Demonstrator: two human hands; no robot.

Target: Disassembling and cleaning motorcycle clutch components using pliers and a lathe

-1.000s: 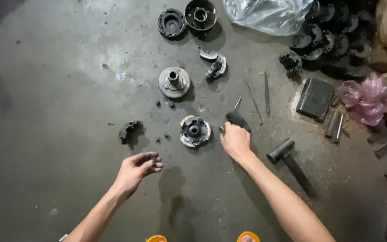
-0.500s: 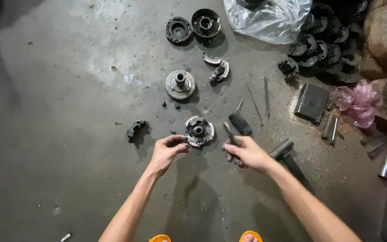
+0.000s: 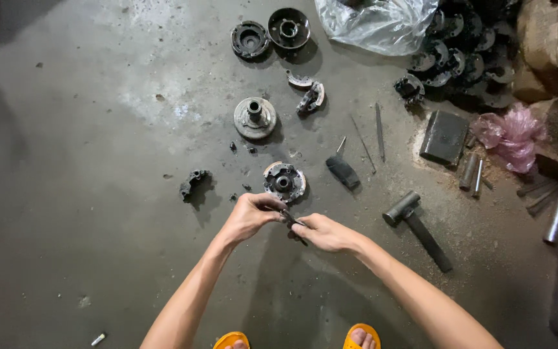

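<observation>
The left hand, earlier open and apart at lower centre, has met the right hand below the round hub plate. Both now pinch a small dark tool, lifted from the floor.

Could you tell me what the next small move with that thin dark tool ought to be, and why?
Probably lower the thin dark tool, pinched between the left hand and right hand, toward the round clutch part. Both hands meet just below that part, the nearest piece on the concrete floor, and the tool does not appear to touch it.
</observation>
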